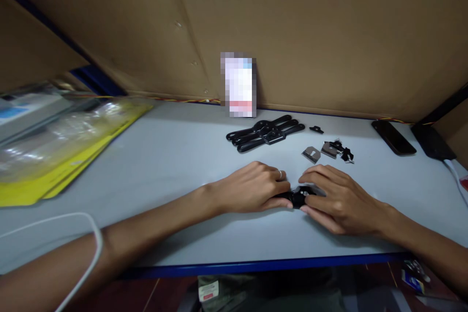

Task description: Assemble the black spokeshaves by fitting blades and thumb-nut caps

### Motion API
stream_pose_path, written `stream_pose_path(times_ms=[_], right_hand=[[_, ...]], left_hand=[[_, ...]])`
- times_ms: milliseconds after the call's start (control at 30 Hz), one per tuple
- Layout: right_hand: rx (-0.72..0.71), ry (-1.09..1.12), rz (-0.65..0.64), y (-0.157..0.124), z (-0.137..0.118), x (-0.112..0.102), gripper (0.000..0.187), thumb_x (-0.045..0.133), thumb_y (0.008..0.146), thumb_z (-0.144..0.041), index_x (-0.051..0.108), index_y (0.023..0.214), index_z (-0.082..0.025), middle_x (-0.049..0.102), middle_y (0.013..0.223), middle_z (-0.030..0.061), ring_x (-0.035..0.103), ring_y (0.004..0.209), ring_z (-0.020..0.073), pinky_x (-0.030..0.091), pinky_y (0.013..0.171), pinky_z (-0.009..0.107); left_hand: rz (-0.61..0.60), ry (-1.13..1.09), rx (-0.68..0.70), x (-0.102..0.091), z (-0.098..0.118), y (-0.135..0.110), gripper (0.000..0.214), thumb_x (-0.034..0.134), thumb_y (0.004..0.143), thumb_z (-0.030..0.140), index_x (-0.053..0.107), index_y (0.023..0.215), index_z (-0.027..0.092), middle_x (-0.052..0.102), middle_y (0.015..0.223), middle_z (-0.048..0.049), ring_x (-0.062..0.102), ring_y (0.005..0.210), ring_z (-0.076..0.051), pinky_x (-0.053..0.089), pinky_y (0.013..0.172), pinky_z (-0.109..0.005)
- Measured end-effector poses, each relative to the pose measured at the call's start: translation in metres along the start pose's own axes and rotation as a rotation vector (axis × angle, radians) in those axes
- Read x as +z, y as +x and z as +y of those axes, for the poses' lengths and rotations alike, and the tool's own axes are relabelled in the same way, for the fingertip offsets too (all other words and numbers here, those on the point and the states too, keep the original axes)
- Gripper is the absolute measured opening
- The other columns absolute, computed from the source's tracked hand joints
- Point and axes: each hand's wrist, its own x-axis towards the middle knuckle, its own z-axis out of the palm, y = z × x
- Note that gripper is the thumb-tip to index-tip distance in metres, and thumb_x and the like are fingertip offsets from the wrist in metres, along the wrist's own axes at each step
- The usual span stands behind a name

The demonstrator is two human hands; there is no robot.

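A black spokeshave (299, 199) lies low over the table in front of me, partly covered by my fingers. My left hand (258, 187) is closed around its left handle, with a ring on one finger. On the body's right part, my right hand (334, 200) grips with thumb and fingertips, hiding the other handle. Beyond my hands several more black spokeshave bodies (268, 131) are stacked. To their right lie a flat steel blade (311, 154), another blade (329, 149) partly under black caps with screws (345, 154), and a single black cap (316, 129).
A blurred-out upright panel (239, 85) leans on the cardboard wall (329, 34). At right lie a dark phone (393, 137) and a black device (433, 141) with a white cable. Yellow sheets with clear plastic bags (69, 141) cover the left side. A white cable (95, 239) crosses my left forearm.
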Motion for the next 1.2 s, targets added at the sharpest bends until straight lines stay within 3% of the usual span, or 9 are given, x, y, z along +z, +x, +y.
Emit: stream_pose_path(times_ms=[100, 267, 533, 800, 1200], right_hand=[[0.05, -0.065, 0.05, -0.0006, 0.0019, 0.0007, 0.027, 0.056, 0.097, -0.02, 0.067, 0.073, -0.016, 0.068, 0.105, 0.0136, 0.058, 0.1, 0.0249, 0.054, 0.082, 0.041], [0.031, -0.049, 0.043, -0.0003, 0.0017, -0.0001, 0.02, 0.055, 0.097, -0.02, 0.072, 0.089, -0.014, 0.067, 0.104, 0.0142, 0.058, 0.099, 0.025, 0.054, 0.082, 0.041], [0.029, -0.054, 0.04, -0.0004, 0.001, -0.0006, 0.027, 0.058, 0.096, -0.021, 0.068, 0.072, -0.016, 0.068, 0.105, 0.0145, 0.059, 0.101, 0.0254, 0.054, 0.081, 0.041], [0.039, -0.053, 0.032, 0.0013, 0.0, 0.0017, 0.02, 0.056, 0.098, -0.023, 0.071, 0.091, -0.013, 0.068, 0.104, 0.0141, 0.058, 0.099, 0.0253, 0.055, 0.083, 0.041], [-0.009, -0.001, -0.002, 0.0, -0.0005, -0.0003, 0.021, 0.056, 0.095, -0.017, 0.069, 0.078, -0.016, 0.067, 0.106, 0.0123, 0.055, 0.1, 0.0231, 0.049, 0.079, 0.036]], left_hand=[[0.021, -0.007, 0.0, 0.0003, 0.0001, 0.0001, 0.057, 0.027, 0.105, 0.057, 0.063, 0.082, 0.019, 0.063, 0.071, -0.002, 0.056, 0.056, -0.014, 0.029, 0.051, -0.033], [-0.012, 0.007, -0.003, 0.0002, 0.0001, 0.0003, 0.055, 0.029, 0.105, 0.057, 0.063, 0.085, 0.019, 0.063, 0.073, -0.0019, 0.058, 0.059, -0.015, 0.03, 0.052, -0.033], [0.02, -0.012, 0.003, -0.0003, -0.0001, 0.0002, 0.055, 0.03, 0.106, 0.056, 0.064, 0.083, 0.019, 0.062, 0.071, -0.0023, 0.054, 0.056, -0.015, 0.031, 0.051, -0.033], [-0.015, -0.006, -0.004, -0.0007, 0.0002, -0.0001, 0.054, 0.029, 0.105, 0.056, 0.062, 0.085, 0.019, 0.063, 0.074, -0.0028, 0.056, 0.058, -0.016, 0.03, 0.053, -0.032], [-0.025, 0.0, -0.004, 0.0004, -0.0008, 0.0, 0.054, 0.03, 0.105, 0.056, 0.063, 0.086, 0.019, 0.063, 0.075, -0.0025, 0.057, 0.06, -0.015, 0.029, 0.053, -0.033]])
